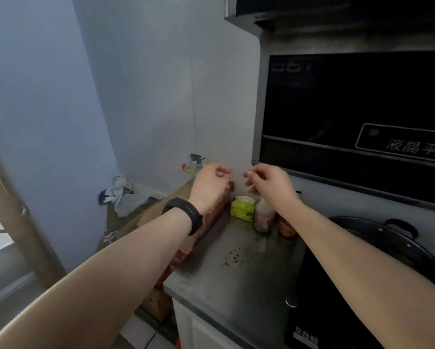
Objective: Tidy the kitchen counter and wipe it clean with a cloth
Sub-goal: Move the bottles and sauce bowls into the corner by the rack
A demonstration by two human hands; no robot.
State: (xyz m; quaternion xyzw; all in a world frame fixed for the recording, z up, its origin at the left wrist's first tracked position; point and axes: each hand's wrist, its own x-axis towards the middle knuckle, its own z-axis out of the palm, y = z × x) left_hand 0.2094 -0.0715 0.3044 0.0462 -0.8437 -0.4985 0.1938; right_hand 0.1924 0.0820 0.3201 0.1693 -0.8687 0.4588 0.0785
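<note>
Your left hand (211, 182) hid lower part of spray bottle (193, 161) at its 10 o'clock. Your right hand (269, 182) covered tops of jars (263, 220) at its 6 o'clock; labels too blurred to read. Pot lid (387, 238) at frame's 4 o'clock ran off right edge. Whether either hand pinched anything: too small to tell.

We see a grey metal counter (236, 285), its surface dull and strewn with dark crumbs (232, 258) near the middle. Toward its back stand a yellow-green packet (242, 210), a pale jar (262, 220) and a reddish jar (286, 227), close together.
</note>
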